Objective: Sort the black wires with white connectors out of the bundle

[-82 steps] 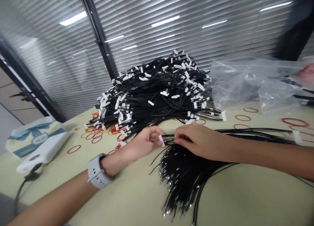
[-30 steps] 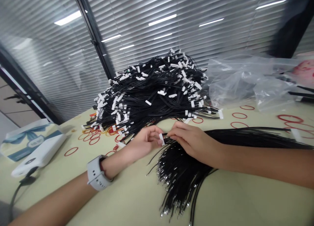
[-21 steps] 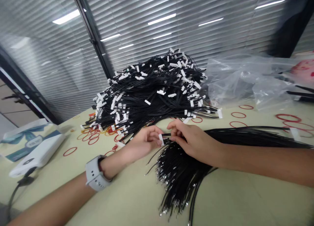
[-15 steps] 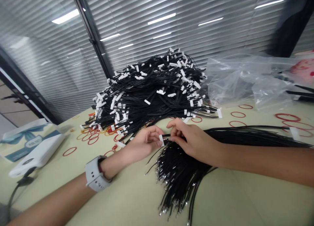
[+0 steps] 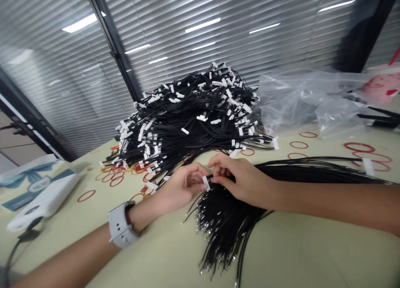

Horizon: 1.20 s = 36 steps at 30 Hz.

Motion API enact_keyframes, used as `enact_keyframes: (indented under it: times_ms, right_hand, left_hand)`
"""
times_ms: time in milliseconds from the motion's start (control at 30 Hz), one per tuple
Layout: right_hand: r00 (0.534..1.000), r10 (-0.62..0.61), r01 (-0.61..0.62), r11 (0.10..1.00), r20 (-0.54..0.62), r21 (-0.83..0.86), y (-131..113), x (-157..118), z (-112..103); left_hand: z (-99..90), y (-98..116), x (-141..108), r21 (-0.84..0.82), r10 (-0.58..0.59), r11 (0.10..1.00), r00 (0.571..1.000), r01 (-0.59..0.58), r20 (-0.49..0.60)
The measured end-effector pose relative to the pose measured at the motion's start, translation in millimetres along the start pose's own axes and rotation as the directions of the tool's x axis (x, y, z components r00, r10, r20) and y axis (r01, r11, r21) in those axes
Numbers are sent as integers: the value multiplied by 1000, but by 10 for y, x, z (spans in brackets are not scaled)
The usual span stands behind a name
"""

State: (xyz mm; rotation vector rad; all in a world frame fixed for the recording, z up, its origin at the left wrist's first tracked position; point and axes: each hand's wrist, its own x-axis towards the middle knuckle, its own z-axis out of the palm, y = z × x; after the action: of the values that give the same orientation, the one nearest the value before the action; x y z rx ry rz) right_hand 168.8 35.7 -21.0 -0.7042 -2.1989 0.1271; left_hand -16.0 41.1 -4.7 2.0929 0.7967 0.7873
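Between the fingertips of my left hand point(image 5: 184, 188), which wears a grey-strapped watch point(image 5: 123, 225), is a small white connector point(image 5: 206, 183). My right hand point(image 5: 240, 180) pinches a thin black wire right beside the connector; the fingers partly hide its end. Whether the wire sits inside the connector I cannot tell. Beneath and in front of both hands fans out a bundle of black wires point(image 5: 231, 221) with bare metal tips toward me. The bundle runs on to the right behind my right forearm, where another white connector point(image 5: 368, 167) shows.
A large heap of black wires with white connectors point(image 5: 190, 113) stands at the back. Red and yellow rubber bands point(image 5: 115, 177) lie around it. Clear plastic bags point(image 5: 290, 105) are at back right. On the left are a white power bank point(image 5: 45, 202) with a cable and a blue-and-white packet point(image 5: 34, 177).
The view has shifted slightly. Both hands remain together at the connector, and my right fingers are a little closer to my left fingers.
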Motion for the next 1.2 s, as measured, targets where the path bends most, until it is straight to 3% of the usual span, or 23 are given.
enact_keyframes:
  times_ms: [433, 633, 733, 833, 967, 1067, 1200]
  right_hand:
    - [989, -148, 149, 980, 17, -131, -9, 5, 4]
    - [981, -130, 178, 889, 141, -422, -42, 93, -128]
    - [942, -123, 225, 922, 311, -315, -117, 127, -247]
    - [861, -58, 147, 979, 505, -138, -166, 144, -332]
    - [839, 10, 90, 983, 544, -157, -186, 161, -406]
    - [848, 54, 50, 982, 527, -181, -185, 181, -441]
    - [909, 115, -67, 989, 400, -134, -141, 199, -410]
  left_hand:
    - [37, 18, -22, 169, 93, 981, 996, -92, -2]
    - [-12, -21, 75, 143, 42, 989, 992, -24, -120]
    - [-66, -48, 91, 67, -16, 997, 990, 26, -141]
    - [-95, -58, 83, -2, -59, 998, 989, 60, -135]
    - [-99, -69, 76, -72, -82, 995, 987, 73, -141]
    - [-102, -81, 80, -106, -102, 991, 985, 87, -138]
    - [-106, -79, 86, -142, -116, 985, 984, 96, -136]
